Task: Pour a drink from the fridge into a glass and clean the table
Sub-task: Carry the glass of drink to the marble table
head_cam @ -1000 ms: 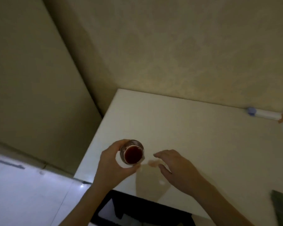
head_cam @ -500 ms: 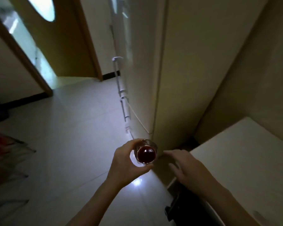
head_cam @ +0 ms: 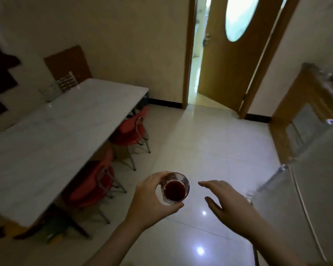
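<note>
My left hand (head_cam: 152, 198) holds a clear glass (head_cam: 175, 189) partly filled with dark red drink, upright, out over the tiled floor. My right hand (head_cam: 229, 204) hovers just right of the glass with fingers spread and nothing in it. The pale fridge (head_cam: 319, 181) with its metal handle stands at the right edge, door closed. A long white table (head_cam: 46, 135) fills the left side of the view.
Two red chairs (head_cam: 131, 129) are tucked under the long table's near side. An open wooden door (head_cam: 231, 54) with an oval window is at the back. A wooden cabinet (head_cam: 304, 112) stands beside the fridge. Glossy tiled floor (head_cam: 210, 146) lies between them.
The view has swung left, from the small white table past the fridge to the room with the long table. My left hand lifted the glass off that table and carries it; my right hand stays beside it.
</note>
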